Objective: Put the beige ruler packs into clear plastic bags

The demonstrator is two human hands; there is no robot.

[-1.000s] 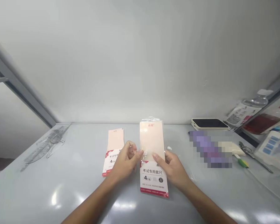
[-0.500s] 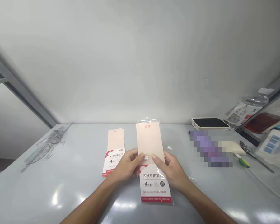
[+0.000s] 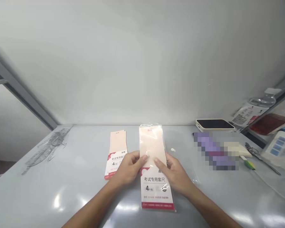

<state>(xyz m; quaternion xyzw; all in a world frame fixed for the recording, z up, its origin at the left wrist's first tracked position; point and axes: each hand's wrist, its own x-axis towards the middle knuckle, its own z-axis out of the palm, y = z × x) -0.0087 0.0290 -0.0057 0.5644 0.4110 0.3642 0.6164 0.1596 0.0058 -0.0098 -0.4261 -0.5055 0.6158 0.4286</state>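
Between both hands is a ruler-set packet (image 3: 152, 145), a long pale-pink and white card with red bands inside a clear plastic sleeve. My left hand (image 3: 130, 167) grips its left edge, thumb on the front. On the right edge, my right hand (image 3: 177, 172) grips it the same way, fingers behind. The packet's top end points toward the wall. Left of it, partly covered by my left hand, lies a small stack of similar cards (image 3: 118, 142). A little white scrap (image 3: 173, 150) rests on the table right of the packet.
On the grey table (image 3: 80, 152), a phone (image 3: 215, 124) lies at the back right, near a blurred purple item (image 3: 211, 148). Farther right are a white cable with a green-yellow part (image 3: 249, 164), a metal tool (image 3: 263, 160) and a clear bottle (image 3: 263, 101). A wall stands behind.
The packet has tilted slightly, so glare now crosses its upper part and its lower end sits a little lower and left. Both hands keep nearly the same hold.
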